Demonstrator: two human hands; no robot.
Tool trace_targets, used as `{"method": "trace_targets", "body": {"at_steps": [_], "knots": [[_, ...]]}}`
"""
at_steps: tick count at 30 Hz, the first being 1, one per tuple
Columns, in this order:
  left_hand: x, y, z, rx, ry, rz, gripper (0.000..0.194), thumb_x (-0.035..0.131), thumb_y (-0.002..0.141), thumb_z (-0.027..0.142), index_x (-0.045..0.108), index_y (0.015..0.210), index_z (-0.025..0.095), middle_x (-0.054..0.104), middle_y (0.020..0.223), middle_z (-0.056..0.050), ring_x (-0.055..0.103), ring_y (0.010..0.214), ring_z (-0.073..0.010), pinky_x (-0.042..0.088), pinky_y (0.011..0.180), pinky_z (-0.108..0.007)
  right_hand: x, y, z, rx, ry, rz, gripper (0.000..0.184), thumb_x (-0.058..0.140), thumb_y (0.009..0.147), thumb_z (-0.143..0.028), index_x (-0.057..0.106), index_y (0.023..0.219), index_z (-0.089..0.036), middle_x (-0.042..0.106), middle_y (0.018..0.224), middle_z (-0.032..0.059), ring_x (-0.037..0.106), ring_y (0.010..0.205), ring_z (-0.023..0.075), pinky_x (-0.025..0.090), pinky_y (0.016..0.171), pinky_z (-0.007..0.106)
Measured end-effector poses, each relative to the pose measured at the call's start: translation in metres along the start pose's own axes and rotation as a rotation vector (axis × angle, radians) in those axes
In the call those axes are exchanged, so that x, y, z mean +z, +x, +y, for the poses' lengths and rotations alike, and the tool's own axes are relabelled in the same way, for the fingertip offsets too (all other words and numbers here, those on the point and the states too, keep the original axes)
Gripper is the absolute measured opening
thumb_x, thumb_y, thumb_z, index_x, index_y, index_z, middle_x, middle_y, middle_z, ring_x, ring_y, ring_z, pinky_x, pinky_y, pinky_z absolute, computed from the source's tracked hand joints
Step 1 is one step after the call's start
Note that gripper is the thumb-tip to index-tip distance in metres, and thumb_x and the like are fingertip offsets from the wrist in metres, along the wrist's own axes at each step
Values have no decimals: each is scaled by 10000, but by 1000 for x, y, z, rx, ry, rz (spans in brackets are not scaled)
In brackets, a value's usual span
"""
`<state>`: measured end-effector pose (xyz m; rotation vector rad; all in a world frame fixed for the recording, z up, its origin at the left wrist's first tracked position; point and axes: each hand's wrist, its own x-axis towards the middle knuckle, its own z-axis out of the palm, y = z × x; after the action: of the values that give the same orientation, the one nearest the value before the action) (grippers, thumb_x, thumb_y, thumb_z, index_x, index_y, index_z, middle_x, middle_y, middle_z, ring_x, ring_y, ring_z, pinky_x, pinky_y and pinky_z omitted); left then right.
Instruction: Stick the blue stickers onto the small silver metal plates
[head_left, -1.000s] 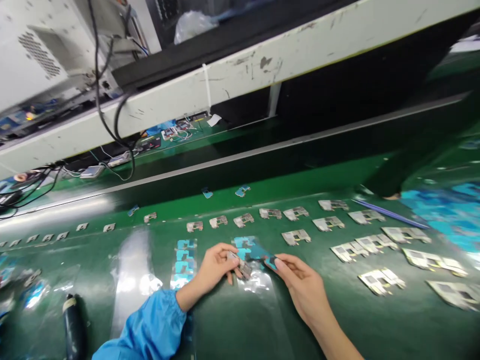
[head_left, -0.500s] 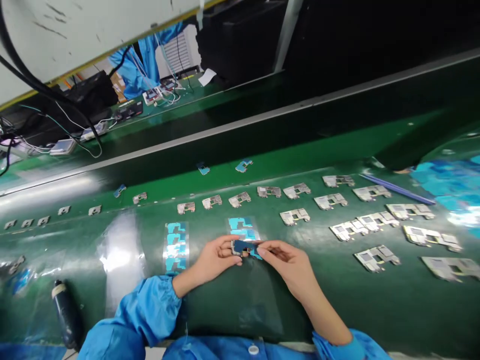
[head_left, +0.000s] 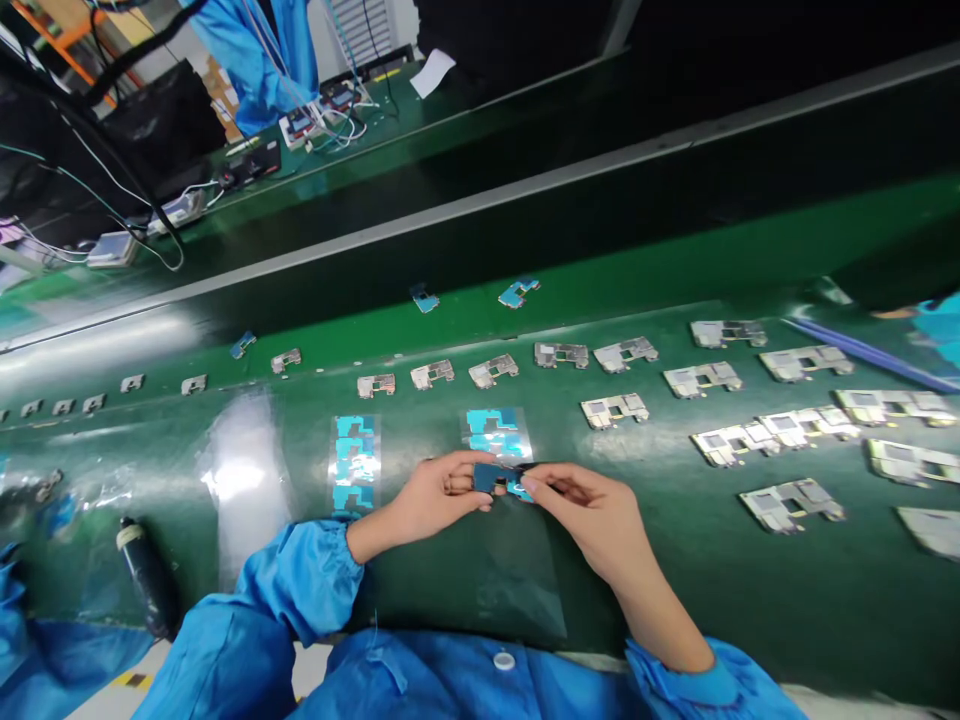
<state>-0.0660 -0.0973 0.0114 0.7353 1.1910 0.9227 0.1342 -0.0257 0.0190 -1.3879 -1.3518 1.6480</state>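
Note:
My left hand (head_left: 431, 497) is closed on the left end of a small circuit board (head_left: 487, 478), held just above the table. Dark blue film covers the face I see, with a brighter blue patch near the right end. My right hand (head_left: 589, 505) pinches that right end between thumb and fingers; whether it grips the board itself or only the film, I cannot tell. Just behind the board lies a clear sheet of bright blue stickers (head_left: 491, 422), partly hidden by my hands. A second sticker sheet (head_left: 354, 465) lies beyond my left forearm.
Several bare silver boards (head_left: 791, 505) lie in rows to the right and along the back. Blue-covered boards (head_left: 519, 292) sit on the green strip behind. A dark electric screwdriver-like tool (head_left: 148, 575) lies at left, a blue stick (head_left: 874, 352) at right. Another person's blue sleeve shows far back.
My view has tipped downward and shifted a little. Both hands keep hold of the board, which is turned slightly, so its silver left edge shows less.

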Motion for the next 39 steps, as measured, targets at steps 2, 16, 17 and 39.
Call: {"method": "trace_targets", "body": {"at_steps": [2, 16, 17, 39], "knots": [[0, 0, 0, -6, 11, -2, 595, 806, 774, 333, 603, 1312, 180, 738, 989, -83, 716, 977, -230, 564, 886, -339, 0, 0, 1, 8, 5, -5, 246, 812, 642, -421, 775, 723, -192, 743, 707, 74, 675, 632, 208, 561, 598, 300], [2, -2, 12, 36, 45, -3, 580, 790, 787, 333, 598, 1307, 162, 751, 1012, -100, 730, 887, -191, 583, 879, -334, -2, 4, 11, -4, 14, -53, 270, 787, 691, -444, 773, 759, -183, 736, 726, 74, 668, 661, 206, 549, 624, 308], [2, -1, 11, 38, 48, -5, 580, 790, 788, 336, 598, 1307, 164, 751, 1006, -99, 730, 902, -197, 583, 882, -336, -1, 3, 10, -3, 15, -53, 268, 783, 692, -444, 773, 756, -184, 735, 723, 73, 666, 660, 204, 545, 621, 305], [1, -1, 9, 48, 65, -13, 560, 799, 789, 332, 600, 1285, 166, 759, 1032, -104, 736, 891, -200, 584, 884, -349, 4, 5, 5, 11, 61, -41, 292, 791, 666, -459, 749, 737, -179, 718, 691, 60, 661, 639, 191, 556, 638, 314]]}}
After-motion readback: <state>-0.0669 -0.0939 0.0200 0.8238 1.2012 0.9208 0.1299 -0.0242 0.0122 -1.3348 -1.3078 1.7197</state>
